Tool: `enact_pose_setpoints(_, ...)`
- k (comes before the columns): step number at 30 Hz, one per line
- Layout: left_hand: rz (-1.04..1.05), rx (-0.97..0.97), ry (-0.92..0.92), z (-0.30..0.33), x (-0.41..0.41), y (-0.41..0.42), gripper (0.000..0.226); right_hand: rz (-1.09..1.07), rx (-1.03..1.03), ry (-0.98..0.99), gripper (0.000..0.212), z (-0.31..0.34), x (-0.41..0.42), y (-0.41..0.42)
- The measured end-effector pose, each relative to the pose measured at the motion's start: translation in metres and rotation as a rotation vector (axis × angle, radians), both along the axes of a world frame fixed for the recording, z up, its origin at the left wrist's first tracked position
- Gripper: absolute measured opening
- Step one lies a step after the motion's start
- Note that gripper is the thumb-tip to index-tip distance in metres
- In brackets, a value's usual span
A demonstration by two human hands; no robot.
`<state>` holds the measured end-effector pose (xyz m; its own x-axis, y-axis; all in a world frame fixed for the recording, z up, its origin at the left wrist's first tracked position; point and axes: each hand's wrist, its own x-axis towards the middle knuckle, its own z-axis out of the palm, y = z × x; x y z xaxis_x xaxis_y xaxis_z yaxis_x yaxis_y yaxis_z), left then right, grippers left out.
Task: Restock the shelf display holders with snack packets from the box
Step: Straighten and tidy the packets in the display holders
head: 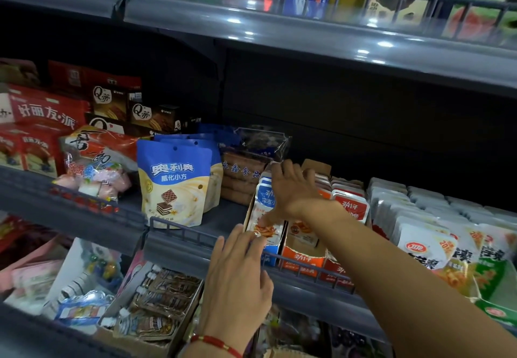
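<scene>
Blue-and-white snack packets (pixel 265 198) stand in a row inside a cardboard display holder (pixel 249 215) on the middle shelf. My right hand (pixel 293 190) lies over the row, its fingers reaching to the back packets and its thumb down on the front packet, pinching the row between them. My left hand (pixel 237 273) reaches up from below with straight fingers, their tips touching the front packet's lower face. Beside it sit an orange holder (pixel 303 257) and red-and-white packets (pixel 351 206). No supply box is in view.
A low grey rail (pixel 195 234) runs along the shelf front. Blue wafer pouches (pixel 176 184) and a clear biscuit bag (pixel 246 173) stand left of the holder, with silver packets (pixel 419 217) to the right. An upper shelf (pixel 307 36) overhangs. A tray of pouches (pixel 156 301) sits below.
</scene>
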<state>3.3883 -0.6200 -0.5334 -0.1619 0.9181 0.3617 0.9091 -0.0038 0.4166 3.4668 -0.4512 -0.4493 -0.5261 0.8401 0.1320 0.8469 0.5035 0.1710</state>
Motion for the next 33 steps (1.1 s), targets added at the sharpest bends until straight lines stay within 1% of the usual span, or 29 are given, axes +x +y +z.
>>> enact_pose_setpoints(3,-0.010,0.015,-0.012,0.000,0.000,-0.001,0.053,0.000,0.055,-0.008,0.117,-0.005,-0.004,-0.005)
enact_pose_setpoints(6,-0.014,0.023,-0.020,-0.001,0.000,-0.002,0.051,0.003,0.150,0.031,0.104,-0.011,-0.006,-0.005)
enact_pose_setpoints(8,-0.021,0.028,-0.029,-0.002,-0.001,-0.002,0.051,0.003,0.174,0.079,0.098,-0.013,-0.005,-0.002)
enact_pose_setpoints(10,-0.026,0.036,-0.039,-0.002,-0.001,-0.002,0.052,0.004,0.173,0.087,0.098,-0.014,-0.004,0.002)
enact_pose_setpoints(14,-0.031,0.032,-0.044,-0.003,0.000,-0.001,0.054,-0.017,0.182,0.080,0.106,-0.012,-0.001,0.005)
enact_pose_setpoints(17,-0.028,0.031,-0.051,-0.003,0.001,-0.001,0.054,0.023,0.225,0.049,0.109,-0.017,-0.003,-0.001)
enact_pose_setpoints(20,-0.019,0.032,-0.046,-0.002,0.004,-0.001,0.055,0.052,0.259,0.003,0.101,-0.023,-0.005,-0.001)
enact_pose_setpoints(22,-0.018,0.033,-0.051,-0.002,0.004,-0.001,0.055,0.030,0.273,-0.001,0.094,-0.021,-0.004,0.002)
enact_pose_setpoints(24,-0.019,0.031,-0.058,-0.002,0.005,-0.002,0.055,0.006,0.280,-0.010,0.093,-0.018,-0.004,0.005)
enact_pose_setpoints(27,-0.020,0.031,-0.061,-0.002,0.005,-0.002,0.055,-0.013,0.256,-0.016,0.093,-0.017,-0.005,0.005)
enact_pose_setpoints(31,-0.021,0.031,-0.064,-0.001,0.005,-0.003,0.055,-0.027,0.189,0.038,0.100,-0.014,-0.005,0.001)
enact_pose_setpoints(33,-0.019,0.034,-0.072,-0.001,0.005,-0.004,0.056,-0.015,0.181,0.044,0.100,-0.014,-0.002,0.001)
